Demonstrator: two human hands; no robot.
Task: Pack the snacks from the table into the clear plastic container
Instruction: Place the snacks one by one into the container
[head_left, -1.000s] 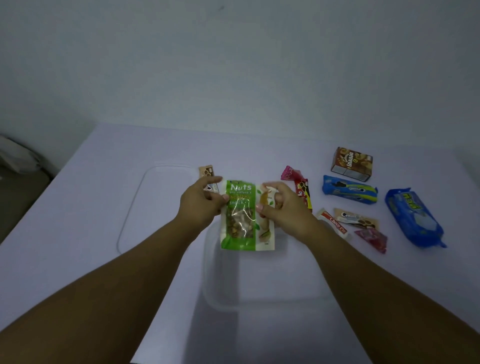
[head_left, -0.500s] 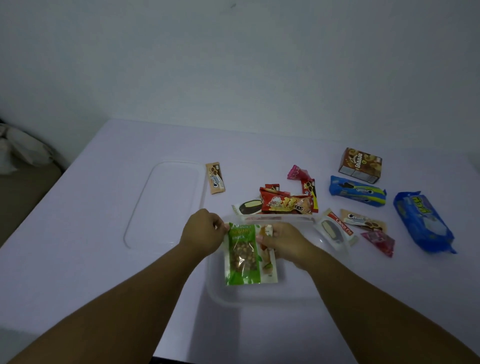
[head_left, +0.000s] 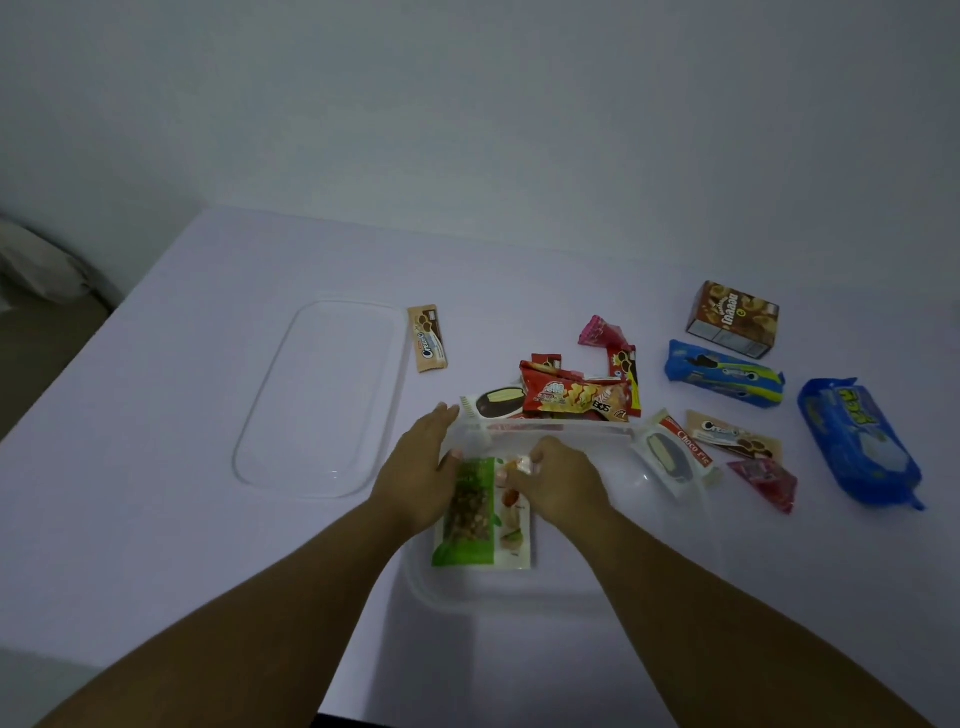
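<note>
- So the clear container (head_left: 519, 597) sits at the 6 o'clock edge of the table (head_left: 182, 415), and the nut pouch (head_left: 480, 519) lies flat inside it, toward its left half.
- Left hand (head_left: 415, 478) looks loosely open, fingers stretched toward the container's far rim, thumb side touching the pouch's top left corner. I wouldn't call it a real grip.
- Right hand (head_left: 561, 483) has its fingertips bunched narrow on the pouch's top right corner, holding it down or just about to let go, can't tell which.
- Progress, as I read it: early days. That pouch is the only snack I can see in the container.
- Left on the table: a brown cookie bar (head_left: 427, 338) at 11 o'clock of the container beside the lid (head_left: 322, 400), a red chip bag (head_left: 571, 397) and some small packets piled just past the far rim at 12, a choco pie (head_left: 675, 452) against the right rim.
- Further out at 2 o'clock: a brown box (head_left: 733, 318), a blue cookie roll (head_left: 724, 374), a big blue pack (head_left: 860, 441) and a couple of small wrappers.
- Versus a second back: the pouch was held up in the air over the container with both hands pinching its top, now it's down on the bottom and the left hand has opened up.
- Lid's off to the side, so closing isn't started.
</note>
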